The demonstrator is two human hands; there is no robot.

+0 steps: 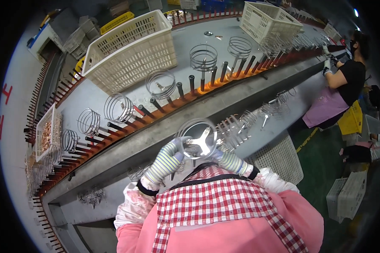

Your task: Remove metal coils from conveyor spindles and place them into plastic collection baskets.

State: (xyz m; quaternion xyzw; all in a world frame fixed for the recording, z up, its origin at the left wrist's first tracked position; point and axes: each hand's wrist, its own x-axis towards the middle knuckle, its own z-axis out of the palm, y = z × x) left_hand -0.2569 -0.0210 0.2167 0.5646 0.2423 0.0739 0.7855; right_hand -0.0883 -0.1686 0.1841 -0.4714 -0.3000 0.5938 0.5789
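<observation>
Between my two striped-gloved hands is a round metal ring frame with a shiny three-armed bracket across its middle. My left hand is closed on the frame's left edge, thumb and fingers at the rim. At the lower right edge, my right hand grips the same frame, its fingertips partly hidden. Just beyond the right hand, a heap of wire ring frames lies on the bench. A few more metal pieces sit beside my left wrist.
Ahead runs a curved line of dark upright pegs, with coiled wire ring frames along it. White plastic crates stand behind. A small basket of copper-coloured parts is at left. At right a co-worker reaches toward the line.
</observation>
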